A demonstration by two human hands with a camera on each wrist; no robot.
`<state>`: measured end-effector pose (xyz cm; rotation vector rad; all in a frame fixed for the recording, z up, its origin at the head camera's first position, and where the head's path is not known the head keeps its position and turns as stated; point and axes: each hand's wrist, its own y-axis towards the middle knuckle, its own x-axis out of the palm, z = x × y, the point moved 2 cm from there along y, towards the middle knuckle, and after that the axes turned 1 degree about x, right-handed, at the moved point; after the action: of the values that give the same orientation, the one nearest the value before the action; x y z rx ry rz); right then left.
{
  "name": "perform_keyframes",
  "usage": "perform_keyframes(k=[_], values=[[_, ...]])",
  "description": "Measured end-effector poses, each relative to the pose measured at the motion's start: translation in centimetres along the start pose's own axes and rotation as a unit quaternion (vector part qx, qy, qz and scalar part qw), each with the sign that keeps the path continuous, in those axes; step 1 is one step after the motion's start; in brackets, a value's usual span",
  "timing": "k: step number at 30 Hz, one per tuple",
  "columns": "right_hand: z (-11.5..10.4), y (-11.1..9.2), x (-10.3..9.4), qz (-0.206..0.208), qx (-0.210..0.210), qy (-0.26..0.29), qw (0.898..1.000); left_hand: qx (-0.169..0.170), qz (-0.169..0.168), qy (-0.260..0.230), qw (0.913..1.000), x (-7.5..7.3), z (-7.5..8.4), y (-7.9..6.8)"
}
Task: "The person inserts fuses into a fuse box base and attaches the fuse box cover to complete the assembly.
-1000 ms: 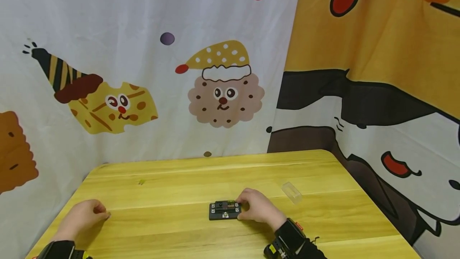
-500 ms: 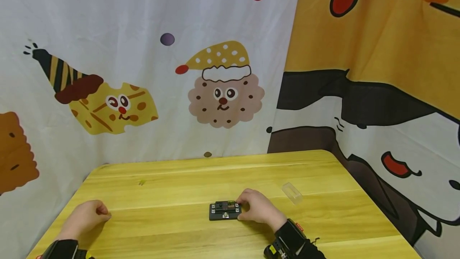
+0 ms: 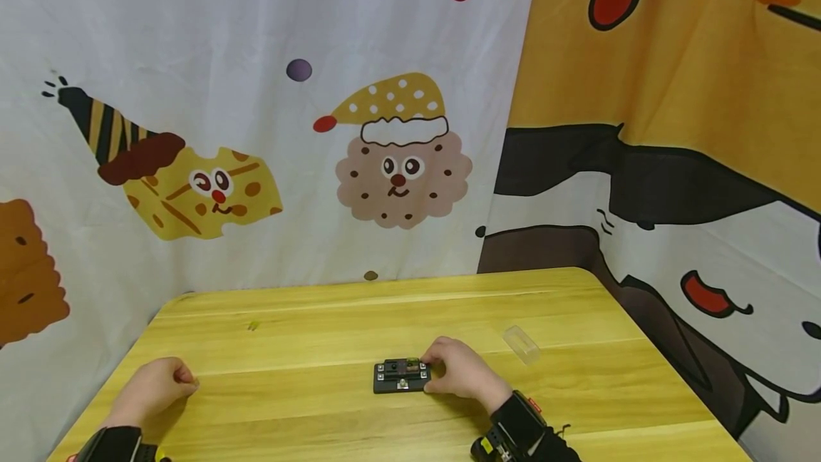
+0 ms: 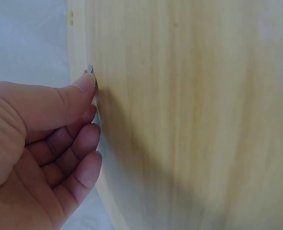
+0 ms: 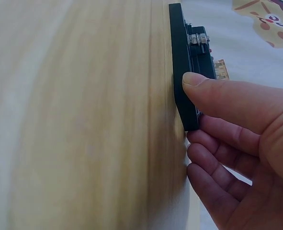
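A flat black base carrying a block with metal screw terminals (image 3: 402, 382) lies on the table near its middle. My right hand (image 3: 463, 374) pinches the right end of this base; in the right wrist view, the thumb (image 5: 198, 80) presses on its near side and the fingers go behind. Metal bolts and a copper-coloured part show along the block. Over the table's left side, my left hand (image 3: 149, 391) holds a tiny metal piece (image 4: 90, 69) between thumb and forefinger. Only its silvery tip sticks out, so I cannot tell its kind.
A clear plastic cover (image 3: 522, 344) lies beyond my right hand. Small yellow-green pieces (image 3: 253, 325) sit toward the back left of the wooden table (image 3: 308, 412). A printed cloth (image 3: 256, 34) hangs behind it.
My left hand has shifted very slightly to the right. My right hand and the black terminal block stay where they were.
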<state>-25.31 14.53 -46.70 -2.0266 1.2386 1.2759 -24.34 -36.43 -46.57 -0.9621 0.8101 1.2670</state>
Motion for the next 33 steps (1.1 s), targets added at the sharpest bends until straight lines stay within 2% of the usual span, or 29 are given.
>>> perform_keyframes(k=[14, 18, 21, 26, 33], values=[[0.2, 0.1, 0.2, 0.002, 0.000, -0.001, 1.000, -0.009, 0.014, -0.012, 0.9998, -0.7, 0.0, -0.2], [0.3, 0.2, 0.2, 0.005, -0.003, -0.001, 1.000, -0.017, 0.016, -0.022, 0.9995, -0.9, 0.4, -0.3], [0.3, 0.1, 0.2, 0.008, -0.005, -0.001, 1.000, -0.011, 0.025, -0.019, 0.9994, -1.0, 1.2, -0.4], [0.2, 0.1, 0.1, 0.009, -0.004, -0.004, 1.000, 0.028, 0.059, -0.006, 0.9979, -1.1, 3.5, -0.3], [0.2, 0.1, 0.2, 0.004, -0.001, -0.004, 1.000, 0.081, 0.084, 0.004, 0.9932, -0.8, 7.0, 0.3]])
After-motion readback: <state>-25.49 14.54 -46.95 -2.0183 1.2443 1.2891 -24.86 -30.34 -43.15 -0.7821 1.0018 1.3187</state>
